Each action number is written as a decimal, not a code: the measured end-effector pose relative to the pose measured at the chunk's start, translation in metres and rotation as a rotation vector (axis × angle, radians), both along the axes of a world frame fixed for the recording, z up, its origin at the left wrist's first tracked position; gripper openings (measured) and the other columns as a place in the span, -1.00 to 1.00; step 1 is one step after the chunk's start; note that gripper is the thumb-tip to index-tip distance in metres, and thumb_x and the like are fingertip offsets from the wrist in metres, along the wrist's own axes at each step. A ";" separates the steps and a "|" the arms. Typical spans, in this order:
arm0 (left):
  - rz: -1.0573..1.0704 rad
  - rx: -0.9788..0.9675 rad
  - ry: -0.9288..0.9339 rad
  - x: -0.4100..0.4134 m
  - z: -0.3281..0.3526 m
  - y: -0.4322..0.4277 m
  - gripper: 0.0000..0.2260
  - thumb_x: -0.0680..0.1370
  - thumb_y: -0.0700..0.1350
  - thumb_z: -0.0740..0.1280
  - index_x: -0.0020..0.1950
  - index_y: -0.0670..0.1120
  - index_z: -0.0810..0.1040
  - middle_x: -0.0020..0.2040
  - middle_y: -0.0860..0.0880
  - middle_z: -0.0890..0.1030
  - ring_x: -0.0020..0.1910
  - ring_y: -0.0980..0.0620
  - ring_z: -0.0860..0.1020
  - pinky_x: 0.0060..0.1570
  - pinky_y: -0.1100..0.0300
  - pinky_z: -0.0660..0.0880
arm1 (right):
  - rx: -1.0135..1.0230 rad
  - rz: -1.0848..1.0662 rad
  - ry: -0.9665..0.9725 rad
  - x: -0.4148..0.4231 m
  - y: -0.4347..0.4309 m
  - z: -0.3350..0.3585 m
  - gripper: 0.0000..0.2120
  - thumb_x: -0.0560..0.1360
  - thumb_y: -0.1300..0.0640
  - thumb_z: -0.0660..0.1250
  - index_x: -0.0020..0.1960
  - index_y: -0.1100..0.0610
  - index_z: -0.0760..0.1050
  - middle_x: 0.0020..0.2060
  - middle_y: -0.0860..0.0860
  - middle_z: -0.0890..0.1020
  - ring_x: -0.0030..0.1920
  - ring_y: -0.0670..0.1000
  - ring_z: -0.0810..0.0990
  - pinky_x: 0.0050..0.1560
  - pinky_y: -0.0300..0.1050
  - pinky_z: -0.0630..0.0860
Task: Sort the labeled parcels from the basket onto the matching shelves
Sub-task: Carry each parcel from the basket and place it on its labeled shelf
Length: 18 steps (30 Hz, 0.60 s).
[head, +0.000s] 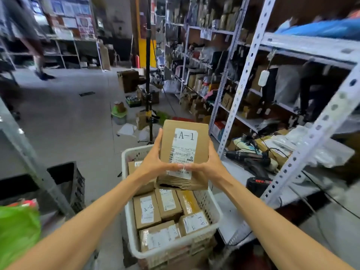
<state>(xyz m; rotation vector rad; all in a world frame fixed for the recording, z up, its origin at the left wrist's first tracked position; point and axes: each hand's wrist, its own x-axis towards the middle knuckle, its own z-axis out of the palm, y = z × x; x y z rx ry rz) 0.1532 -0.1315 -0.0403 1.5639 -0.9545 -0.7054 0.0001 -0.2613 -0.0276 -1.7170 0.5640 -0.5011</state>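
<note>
- Hovering just above the basket (124, 158), the A-1 parcel (183, 151) is clamped between the left hand (153, 162) and the right hand (210, 164), with both thumbs laid across its lower label.
- Its long axis runs up and away from the grip. The shelves (303, 46) lie to the right, nearer the right hand.
- Shelf tags are lost to blur, and the fingers behind the parcel are hidden.
</note>
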 end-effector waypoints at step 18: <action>-0.414 -0.102 -0.003 -0.277 0.010 0.011 0.17 0.25 -0.25 0.60 0.55 0.18 -0.15 0.32 0.19 0.45 0.28 0.20 0.48 0.24 0.20 0.48 | -0.076 -0.355 -0.062 -0.312 0.079 0.002 0.23 0.21 0.42 0.59 0.56 0.00 -0.16 0.36 -0.03 0.42 0.31 -0.18 0.45 0.31 -0.14 0.43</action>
